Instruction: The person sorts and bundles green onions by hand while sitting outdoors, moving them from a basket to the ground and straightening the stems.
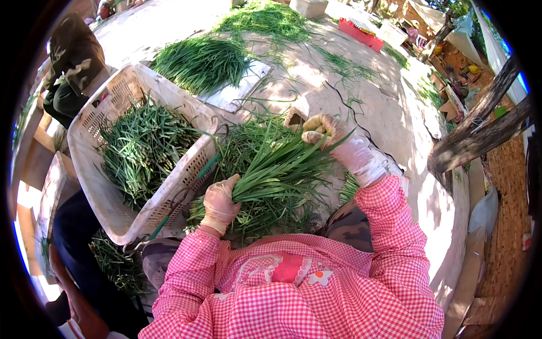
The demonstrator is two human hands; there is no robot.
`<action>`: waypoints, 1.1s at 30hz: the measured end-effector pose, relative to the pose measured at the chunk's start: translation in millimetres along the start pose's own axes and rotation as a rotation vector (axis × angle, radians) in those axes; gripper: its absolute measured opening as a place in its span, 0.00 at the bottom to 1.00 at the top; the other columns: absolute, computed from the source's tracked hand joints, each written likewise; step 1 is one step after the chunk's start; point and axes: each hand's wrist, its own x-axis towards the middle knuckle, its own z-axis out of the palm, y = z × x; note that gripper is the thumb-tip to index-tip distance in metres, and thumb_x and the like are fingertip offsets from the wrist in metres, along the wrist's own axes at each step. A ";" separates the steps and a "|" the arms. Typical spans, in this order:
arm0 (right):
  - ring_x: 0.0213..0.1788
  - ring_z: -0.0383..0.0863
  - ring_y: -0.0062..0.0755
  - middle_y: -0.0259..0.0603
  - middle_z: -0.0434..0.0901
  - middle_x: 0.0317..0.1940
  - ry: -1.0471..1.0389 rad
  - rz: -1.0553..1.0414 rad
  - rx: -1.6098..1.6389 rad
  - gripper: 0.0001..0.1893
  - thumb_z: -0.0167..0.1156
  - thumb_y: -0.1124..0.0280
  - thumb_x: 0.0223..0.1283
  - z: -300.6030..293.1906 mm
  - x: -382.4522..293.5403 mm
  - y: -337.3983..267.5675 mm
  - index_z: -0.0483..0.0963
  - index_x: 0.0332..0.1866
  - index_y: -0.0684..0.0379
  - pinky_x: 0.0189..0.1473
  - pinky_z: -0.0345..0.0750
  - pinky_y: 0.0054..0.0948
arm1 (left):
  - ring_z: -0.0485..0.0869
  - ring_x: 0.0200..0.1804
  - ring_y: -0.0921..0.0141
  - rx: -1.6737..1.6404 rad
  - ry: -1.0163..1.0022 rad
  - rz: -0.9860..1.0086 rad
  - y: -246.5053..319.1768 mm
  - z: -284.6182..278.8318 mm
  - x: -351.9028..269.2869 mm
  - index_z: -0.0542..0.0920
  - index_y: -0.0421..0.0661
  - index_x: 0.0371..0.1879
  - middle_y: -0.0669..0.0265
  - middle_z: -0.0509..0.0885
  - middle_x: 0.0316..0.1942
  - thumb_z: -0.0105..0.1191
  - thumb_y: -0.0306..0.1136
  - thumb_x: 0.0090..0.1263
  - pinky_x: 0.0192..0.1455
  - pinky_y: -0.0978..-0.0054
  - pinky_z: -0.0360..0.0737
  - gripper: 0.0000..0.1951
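Observation:
My left hand (221,204), in a thin pale glove, is closed around the gathered end of a bunch of long green leaves (271,171), probably garlic chives. The leaves fan out up and to the right. My right hand (324,130), in a stained glove, has its fingers curled at the leaf tips; a few blades pass by its fingers, but whether it grips them is not clear. Under the bunch, loose leaves (271,216) lie heaped on the ground. Left of my left hand stands a dirty white plastic crate (146,220), holding many green bunches (144,148).
Beyond the heap, a large pile of leaves (203,63) rests partly on a white sheet (243,87). A dark cord (353,111) crosses the concrete. Wooden posts (470,131) lean at the right. Another person's dark-clothed leg (80,237) is beside the crate, lower left.

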 end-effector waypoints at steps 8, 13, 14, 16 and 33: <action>0.24 0.65 0.14 0.29 0.74 0.26 0.491 0.004 0.581 0.07 0.52 0.66 0.63 -6.6 6.9 66.7 0.72 0.33 0.56 0.26 0.63 0.15 | 0.78 0.42 0.56 -0.017 -0.027 -0.039 2.4 1.9 0.9 0.73 0.48 0.49 0.57 0.80 0.38 0.60 0.27 0.41 0.45 0.63 0.74 0.29; 0.22 0.63 0.14 0.27 0.73 0.25 0.212 0.026 0.536 0.12 0.57 0.59 0.60 -29.7 -21.4 -10.7 0.72 0.33 0.57 0.23 0.63 0.17 | 0.78 0.42 0.57 0.062 -0.057 -0.101 -2.9 -1.4 -2.4 0.72 0.48 0.50 0.58 0.80 0.38 0.61 0.28 0.42 0.45 0.63 0.74 0.29; 0.22 0.65 0.16 0.28 0.73 0.23 0.095 -0.021 0.463 0.12 0.57 0.58 0.59 -16.1 -29.0 -6.9 0.72 0.33 0.56 0.24 0.65 0.18 | 0.79 0.42 0.57 0.060 -0.059 -0.087 -1.2 1.8 -0.4 0.72 0.48 0.50 0.58 0.80 0.38 0.61 0.28 0.42 0.45 0.63 0.75 0.29; 0.23 0.70 0.23 0.32 0.73 0.20 -0.067 0.049 0.104 0.13 0.58 0.56 0.57 14.9 -38.6 -25.9 0.73 0.32 0.56 0.27 0.69 0.24 | 0.79 0.41 0.58 0.070 -0.062 -0.076 -2.5 5.7 0.4 0.72 0.49 0.50 0.58 0.80 0.37 0.61 0.28 0.42 0.45 0.63 0.75 0.29; 0.22 0.62 0.11 0.28 0.73 0.26 0.471 0.041 0.718 0.11 0.51 0.60 0.65 -20.2 -37.7 28.9 0.72 0.39 0.58 0.24 0.63 0.14 | 0.79 0.45 0.58 -0.048 -0.039 -0.153 -1.0 3.8 -4.7 0.73 0.47 0.51 0.56 0.80 0.41 0.61 0.28 0.42 0.48 0.66 0.75 0.29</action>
